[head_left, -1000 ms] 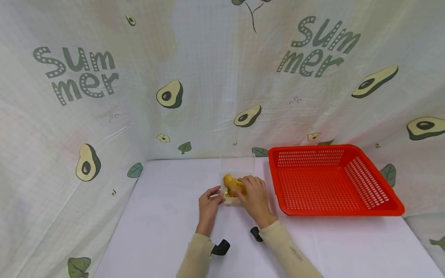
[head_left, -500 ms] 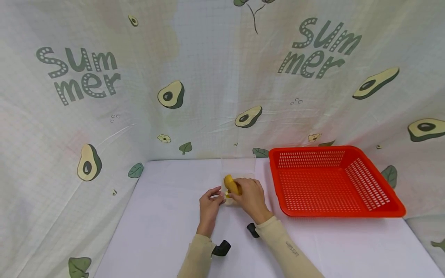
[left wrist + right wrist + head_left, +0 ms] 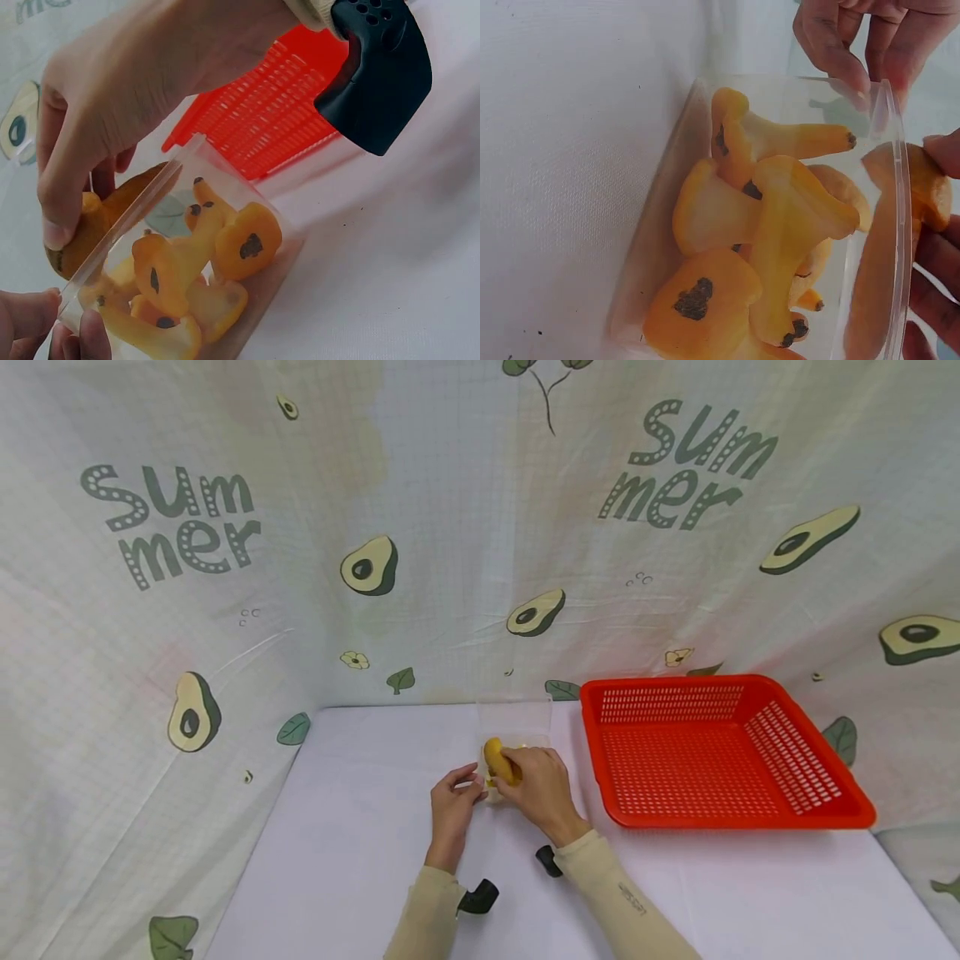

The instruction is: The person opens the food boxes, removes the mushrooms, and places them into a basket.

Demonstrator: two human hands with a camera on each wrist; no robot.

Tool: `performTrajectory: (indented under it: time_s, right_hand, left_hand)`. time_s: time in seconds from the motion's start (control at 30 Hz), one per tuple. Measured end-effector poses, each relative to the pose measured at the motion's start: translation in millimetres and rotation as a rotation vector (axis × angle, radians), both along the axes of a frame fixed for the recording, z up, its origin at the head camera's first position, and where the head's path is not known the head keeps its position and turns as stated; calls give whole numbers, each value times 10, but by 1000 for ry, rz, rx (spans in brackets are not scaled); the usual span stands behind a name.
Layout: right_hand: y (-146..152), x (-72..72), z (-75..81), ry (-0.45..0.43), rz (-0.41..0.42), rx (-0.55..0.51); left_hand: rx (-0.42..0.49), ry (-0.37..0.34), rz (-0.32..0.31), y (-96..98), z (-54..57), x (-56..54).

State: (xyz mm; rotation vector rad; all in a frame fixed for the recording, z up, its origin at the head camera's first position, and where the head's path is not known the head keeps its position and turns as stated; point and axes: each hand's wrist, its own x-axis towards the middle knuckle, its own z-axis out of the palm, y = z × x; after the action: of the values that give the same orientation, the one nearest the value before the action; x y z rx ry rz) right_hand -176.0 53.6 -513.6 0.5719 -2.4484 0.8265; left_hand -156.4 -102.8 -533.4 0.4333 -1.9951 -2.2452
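In the head view my right hand (image 3: 543, 789) grips a golden-yellow mushroom (image 3: 495, 755) over a small clear plastic container (image 3: 497, 796). The right wrist view shows this mushroom partly behind the container's rim, with fingers and thumb around it. Several more yellow mushrooms (image 3: 776, 225) with dark spots lie inside, seen through the clear wall. My left hand (image 3: 452, 810) pinches the container's rim at its left side; in the left wrist view its fingertips sit on both sides of the corner.
A clear hinged lid (image 3: 513, 716) stands open behind the container. To the right is a red perforated basket (image 3: 738, 819) on the white tablecloth (image 3: 352, 835). Black camera mounts (image 3: 478, 897) sit at both wrists. A printed curtain (image 3: 442, 527) hangs behind.
My right hand has shifted slightly left, and its mushroom has turned to a steeper slant over the container. The left hand stays in place.
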Motion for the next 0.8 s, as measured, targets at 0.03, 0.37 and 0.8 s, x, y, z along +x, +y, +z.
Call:
performTrajectory:
  time_s: [0.03,0.37,0.8]
  right_hand:
    - [4,4,2,17,10,-6]
    - [90,41,52,117,87,4]
    - [287,112,175,195,113,46]
  left_hand:
    - [-1,1,-1,0,1,1]
    - [1,-6,2,3,20,2]
    - [3,3,-14,-1,35,10]
